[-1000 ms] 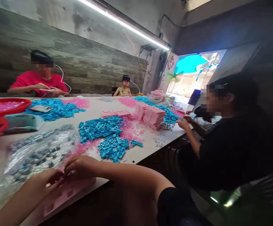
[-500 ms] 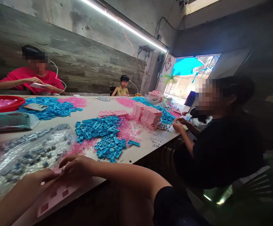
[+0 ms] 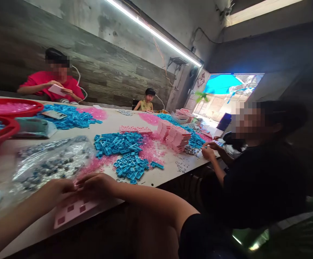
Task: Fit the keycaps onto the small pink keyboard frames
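At the table's near edge lies a pink plastic panel (image 3: 77, 209) with square openings. Over its far end my left hand (image 3: 57, 190) and my right hand (image 3: 99, 185) meet, fingertips bent inward and closed. Whatever sits between the fingertips is too small and blurred to name. Just beyond the hands rests a clear plastic bag (image 3: 56, 158) with many small grey and dark pieces. Loose pink translucent bits (image 3: 99, 167) are scattered beside it. Blue plastic pieces (image 3: 130, 166) lie in a heap past my right hand.
Pink panels stand in stacks (image 3: 176, 136) farther along the white table (image 3: 169, 169). Red basins (image 3: 13, 126) and a larger blue pile (image 3: 77, 117) are at the left. A person in black (image 3: 264, 172) sits close on my right; two others sit across the table.
The view has shifted left and tilted, so the table's things appear farther right. Both hands remain together over the pink panel, and the person in red has tilted up a pink panel.
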`<control>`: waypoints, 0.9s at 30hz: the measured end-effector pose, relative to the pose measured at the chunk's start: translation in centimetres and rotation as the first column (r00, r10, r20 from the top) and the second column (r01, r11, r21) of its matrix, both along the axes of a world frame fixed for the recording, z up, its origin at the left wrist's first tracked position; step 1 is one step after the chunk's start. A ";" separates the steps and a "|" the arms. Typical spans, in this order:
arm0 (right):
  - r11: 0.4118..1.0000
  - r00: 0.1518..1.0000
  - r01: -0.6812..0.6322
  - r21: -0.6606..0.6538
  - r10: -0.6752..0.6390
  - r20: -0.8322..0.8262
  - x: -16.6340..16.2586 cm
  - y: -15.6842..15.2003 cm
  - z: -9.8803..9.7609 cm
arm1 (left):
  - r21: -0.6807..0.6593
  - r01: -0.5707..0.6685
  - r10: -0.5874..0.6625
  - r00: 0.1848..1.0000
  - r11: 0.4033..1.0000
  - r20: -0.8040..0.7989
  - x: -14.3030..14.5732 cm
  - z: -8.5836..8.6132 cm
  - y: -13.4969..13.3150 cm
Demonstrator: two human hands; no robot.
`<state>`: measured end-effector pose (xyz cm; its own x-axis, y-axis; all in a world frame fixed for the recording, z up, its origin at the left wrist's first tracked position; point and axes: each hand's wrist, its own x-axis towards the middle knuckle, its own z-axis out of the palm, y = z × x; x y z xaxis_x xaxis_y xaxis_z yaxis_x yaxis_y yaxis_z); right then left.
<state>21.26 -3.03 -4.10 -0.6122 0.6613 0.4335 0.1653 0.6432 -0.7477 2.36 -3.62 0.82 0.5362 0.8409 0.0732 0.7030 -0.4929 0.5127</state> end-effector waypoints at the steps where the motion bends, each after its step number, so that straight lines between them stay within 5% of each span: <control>1: 0.999 1.000 0.003 0.044 -0.004 0.017 0.0 -0.1 0.0 | -0.006 0.015 -0.015 1.000 1.000 -0.012 0.0 0.2 0.0; 7: 0.969 0.990 0.091 0.228 -0.113 0.087 -0.2 -1.3 1.0 | -0.055 0.068 -0.070 0.997 0.996 -0.039 0.0 1.2 -0.5; 12: 0.953 0.982 0.119 0.277 -0.155 0.109 0.0 -2.1 1.6 | -0.141 0.066 -0.053 0.995 0.988 0.088 -0.5 1.6 -1.2; 27: 0.957 0.978 0.146 0.251 -0.177 0.108 -0.5 -2.2 1.9 | -0.025 -0.004 0.005 0.999 1.000 0.040 -0.1 1.0 -1.7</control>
